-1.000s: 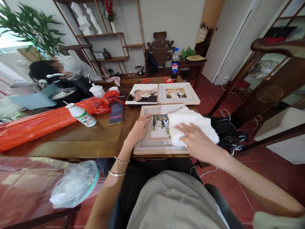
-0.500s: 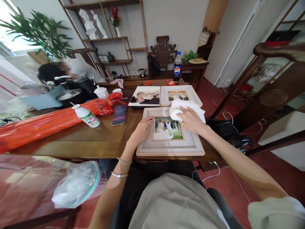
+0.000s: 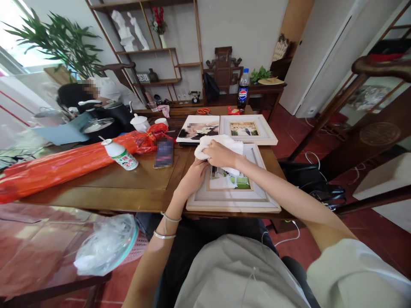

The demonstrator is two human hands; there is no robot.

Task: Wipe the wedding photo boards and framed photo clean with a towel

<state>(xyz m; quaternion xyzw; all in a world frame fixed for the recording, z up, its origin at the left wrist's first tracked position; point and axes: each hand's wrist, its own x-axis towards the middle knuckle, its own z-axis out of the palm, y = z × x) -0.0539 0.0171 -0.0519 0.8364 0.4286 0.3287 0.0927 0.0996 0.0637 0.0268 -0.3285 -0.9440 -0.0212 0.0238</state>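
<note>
A broad off-white picture frame lies flat at the near edge of the wooden table, its stepped border surrounding a thin tan inner edge and a photo showing green grass, partly covered by a fluffy white cloth. The right hand curls its fingers closed over the bunched cloth; the left hand rests on the frame's left side, fingers loosely extended.
</note>
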